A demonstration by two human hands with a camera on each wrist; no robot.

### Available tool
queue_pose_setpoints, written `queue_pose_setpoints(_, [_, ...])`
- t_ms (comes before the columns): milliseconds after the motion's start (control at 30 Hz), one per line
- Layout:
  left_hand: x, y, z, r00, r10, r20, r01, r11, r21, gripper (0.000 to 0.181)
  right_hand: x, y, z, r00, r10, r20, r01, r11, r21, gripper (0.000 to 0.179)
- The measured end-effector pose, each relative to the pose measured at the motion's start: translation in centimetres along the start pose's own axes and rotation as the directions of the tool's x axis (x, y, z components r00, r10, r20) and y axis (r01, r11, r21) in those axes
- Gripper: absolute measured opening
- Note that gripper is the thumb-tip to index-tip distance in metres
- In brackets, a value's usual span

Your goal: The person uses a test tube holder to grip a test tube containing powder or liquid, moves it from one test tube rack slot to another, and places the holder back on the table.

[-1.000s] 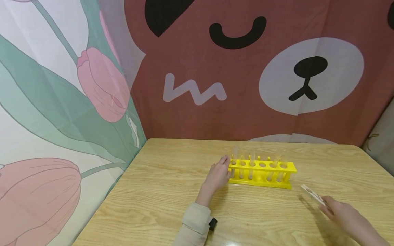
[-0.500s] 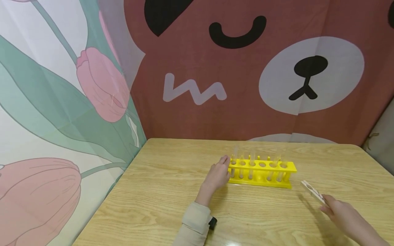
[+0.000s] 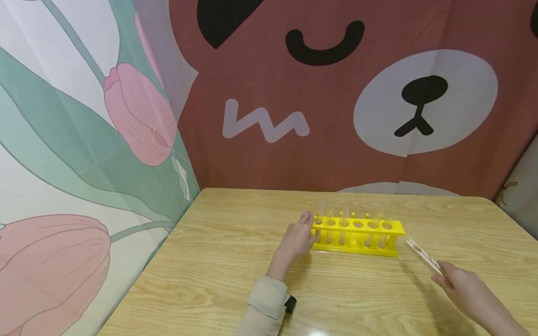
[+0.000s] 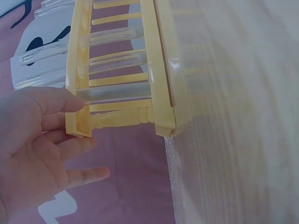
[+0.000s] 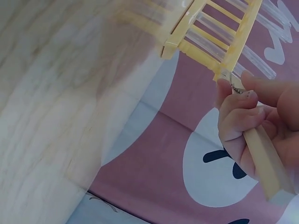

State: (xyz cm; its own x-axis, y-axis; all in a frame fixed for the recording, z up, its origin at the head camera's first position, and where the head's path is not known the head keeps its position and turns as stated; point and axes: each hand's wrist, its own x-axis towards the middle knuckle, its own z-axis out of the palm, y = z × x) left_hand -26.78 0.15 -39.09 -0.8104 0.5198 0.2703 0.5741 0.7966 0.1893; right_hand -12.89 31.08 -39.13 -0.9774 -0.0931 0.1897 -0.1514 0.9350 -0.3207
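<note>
Rack axis: the yellow rack [image 3: 357,230] stands upright on the table [image 3: 201,270], its length running left to right, the right end slightly nearer.
Tubes: clear test tubes [image 3: 343,238] point upward from its holes; the right-hand ones lean right.
Clamp axis: the wooden clamp [image 3: 429,262] slants from near right to far left, its tip just beside the rack's right end, apart from it.
Left hand: the left hand [image 3: 296,240] pinches the rack's left end between thumb and fingers, forearm reaching far and slightly right.
Right hand: the right hand [image 3: 466,287] grips the clamp, fingers curled round it, forearm entering from near right.
</note>
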Motion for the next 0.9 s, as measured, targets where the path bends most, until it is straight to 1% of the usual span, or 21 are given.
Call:
queue_pose_setpoints(267, [-0.01,-0.07,-0.04,1.0,-0.006,0.007,0.006,1.0,-0.008,0.05,0.54,-0.16,-0.38,1.0,0.004,0.001,-0.004,1.0,0.007,0.031])
queue_pose_setpoints(433, [0.0,-0.01,-0.03,0.999,-0.026,0.035,0.027,1.0,-0.007,0.052,0.54,-0.3,-0.41,0.999,0.021,0.026,-0.021,1.0,0.007,0.032])
queue_pose_setpoints(567, [-0.01,0.03,-0.05,0.998,-0.039,0.046,0.039,0.999,-0.009,0.052,0.58,-0.48,-0.46,0.999,0.024,0.021,-0.024,1.0,0.002,0.032])
queue_pose_setpoints(900, [-0.07,0.05,-0.09,0.999,-0.029,0.037,0.03,0.999,-0.017,0.052,0.54,-0.75,-0.39,0.997,-0.026,-0.066,0.025,0.999,-0.022,0.027])
